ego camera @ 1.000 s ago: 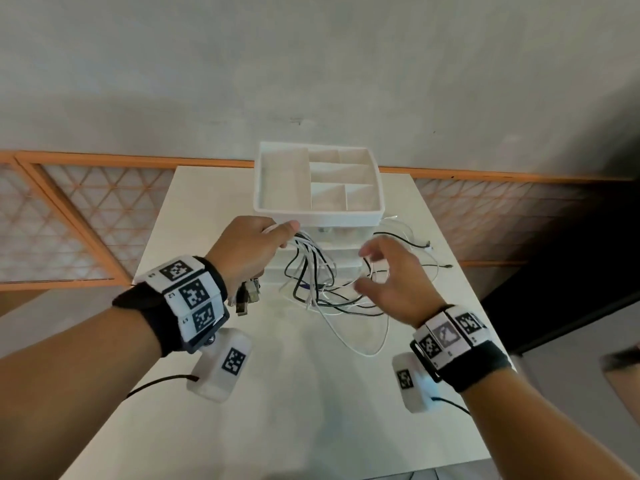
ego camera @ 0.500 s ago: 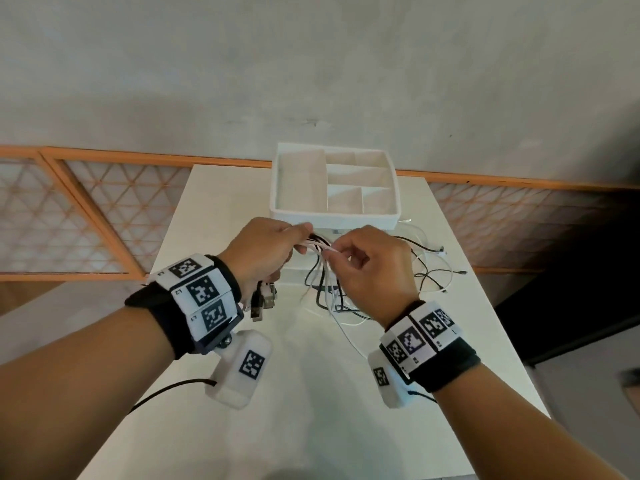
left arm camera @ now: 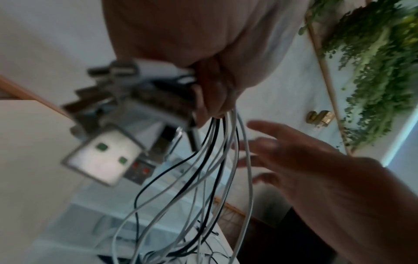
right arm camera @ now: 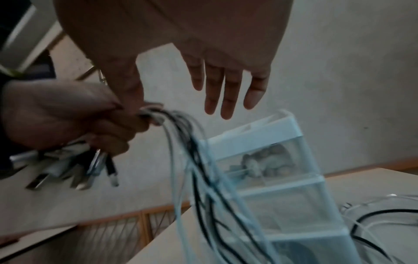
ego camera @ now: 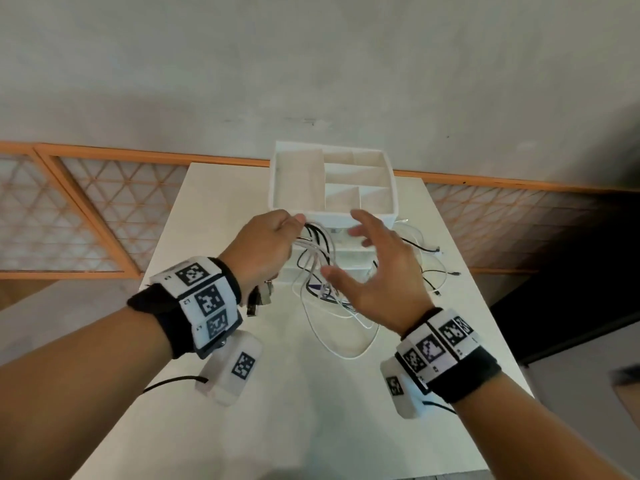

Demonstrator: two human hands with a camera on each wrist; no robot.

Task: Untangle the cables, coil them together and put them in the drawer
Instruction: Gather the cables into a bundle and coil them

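Observation:
My left hand (ego camera: pixel 268 245) grips a bundle of black and white cables (ego camera: pixel 317 258) in front of the white drawer unit (ego camera: pixel 332 188). Their USB plugs (ego camera: pixel 259 299) stick out below the fist, seen close in the left wrist view as the plugs (left arm camera: pixel 126 100) and in the right wrist view as the plugs (right arm camera: pixel 74 171). The cables (left arm camera: pixel 210 169) hang down to a tangle on the table (ego camera: pixel 221 216). My right hand (ego camera: pixel 377 271) hovers spread beside the cables (right arm camera: pixel 199 175), holding nothing. The right hand's fingers (right arm camera: pixel 226 89) are straight.
The drawer unit (right arm camera: pixel 282 175) has an open divided tray on top and clear drawers below, one holding small items. Loose cable ends (ego camera: pixel 433 268) trail to the right of it. An orange-framed lattice railing (ego camera: pixel 86 216) runs behind the table, below a grey wall.
My right hand let go of the cables near my left fist, opened and moved right and back. The left hand keeps its grip in about the same place.

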